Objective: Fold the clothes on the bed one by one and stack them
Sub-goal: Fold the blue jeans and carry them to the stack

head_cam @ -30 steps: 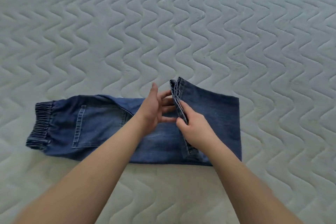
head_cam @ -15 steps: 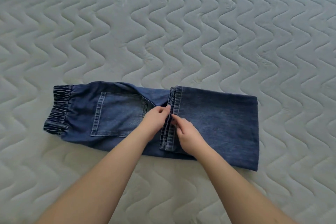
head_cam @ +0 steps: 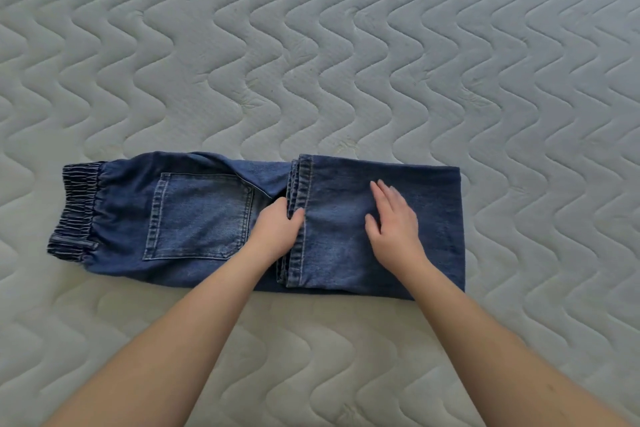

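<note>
Across the whole view below you spreads the bed [head_cam: 346,45], its pale quilted cover stitched in wavy lines. On it, just in front of you, lie the jeans [head_cam: 207,270], dark blue denim laid crosswise and flat, with the legs folded back over the upper part so the doubled layer covers the right half. Your two bare forearms reach in from the bottom corners and meet over the denim.

Your right hand [head_cam: 393,225] lies flat on the folded-over leg section, palm down, its fingers [head_cam: 384,192] straight and slightly spread, pointing away from you and pressing on the cloth without gripping anything.

Your left hand [head_cam: 277,230] sits at the middle of the garment, right at the leg hems [head_cam: 300,184], which run as a stacked band from the far edge to the near edge. Its fingers curl at that hem edge, the thumb lying over the top of it, so they pinch the hems.

To the left of that hand a back pocket [head_cam: 201,215] faces up, and beyond it the gathered elastic waistband [head_cam: 78,211] forms the left end.
</note>
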`<action>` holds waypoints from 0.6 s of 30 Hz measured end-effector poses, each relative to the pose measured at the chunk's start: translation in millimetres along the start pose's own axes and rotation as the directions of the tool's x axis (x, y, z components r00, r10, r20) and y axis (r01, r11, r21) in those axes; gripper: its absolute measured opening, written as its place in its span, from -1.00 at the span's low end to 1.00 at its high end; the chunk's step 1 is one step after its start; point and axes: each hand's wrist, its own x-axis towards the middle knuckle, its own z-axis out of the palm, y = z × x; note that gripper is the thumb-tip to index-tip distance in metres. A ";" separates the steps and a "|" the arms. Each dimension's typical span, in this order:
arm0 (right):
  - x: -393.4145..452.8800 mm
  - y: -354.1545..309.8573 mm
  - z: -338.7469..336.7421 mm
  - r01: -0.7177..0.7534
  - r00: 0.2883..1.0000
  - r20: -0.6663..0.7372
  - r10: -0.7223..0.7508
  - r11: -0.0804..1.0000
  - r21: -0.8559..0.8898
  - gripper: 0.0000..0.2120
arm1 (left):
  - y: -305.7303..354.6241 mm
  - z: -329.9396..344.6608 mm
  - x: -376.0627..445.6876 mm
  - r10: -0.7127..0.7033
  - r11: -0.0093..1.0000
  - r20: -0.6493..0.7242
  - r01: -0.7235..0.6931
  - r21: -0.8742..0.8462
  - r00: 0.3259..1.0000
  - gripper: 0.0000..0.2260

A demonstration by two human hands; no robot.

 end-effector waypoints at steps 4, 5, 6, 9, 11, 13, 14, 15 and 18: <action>9.1 6.7 5.8 0.029 0.999 0.034 -0.026 0.995 -0.090 -0.41 | -13.6 -4.7 -6.8 -0.048 0.999 -0.047 0.048 -0.012 0.998 -0.78; 11.7 7.5 9.0 0.043 0.998 0.060 -0.036 0.992 -0.118 -0.41 | -15.7 -3.9 -8.5 -0.065 0.998 -0.055 0.064 -0.009 0.996 -0.76; 13.9 8.3 12.5 0.055 0.996 0.085 -0.042 0.987 -0.151 -0.41 | -17.0 -2.6 -9.5 -0.078 0.997 -0.062 0.079 0.004 0.995 -0.75; 18.0 12.3 20.8 0.076 0.991 0.122 -0.049 0.970 -0.232 -0.41 | -14.3 -0.7 -10.4 -0.121 0.992 -0.087 0.125 0.035 0.989 -0.80; 18.2 14.9 21.7 0.085 0.992 0.107 -0.062 0.969 -0.231 -0.41 | -8.4 -1.1 -12.2 -0.146 0.987 -0.130 0.153 0.049 0.981 -0.84; 16.8 16.2 19.5 0.101 0.994 0.048 -0.093 0.972 -0.210 -0.44 | -3.6 -3.4 -17.2 -0.072 0.990 -0.310 0.106 0.093 0.948 -0.84; 16.1 17.1 17.9 0.109 0.994 0.007 -0.110 0.972 -0.210 -0.45 | -1.5 -4.7 -18.6 0.032 0.990 -0.427 0.029 0.136 0.904 -0.83; 15.8 18.4 16.1 0.110 0.992 -0.032 -0.120 0.969 -0.219 -0.46 | 1.3 -5.9 -19.2 0.165 0.976 -0.510 -0.067 0.205 0.844 -0.83; 20.0 25.0 10.0 0.084 0.991 -0.078 -0.106 0.966 -0.243 -0.46 | 13.1 -6.6 -7.0 0.538 0.820 -0.452 -0.317 0.477 0.712 -0.75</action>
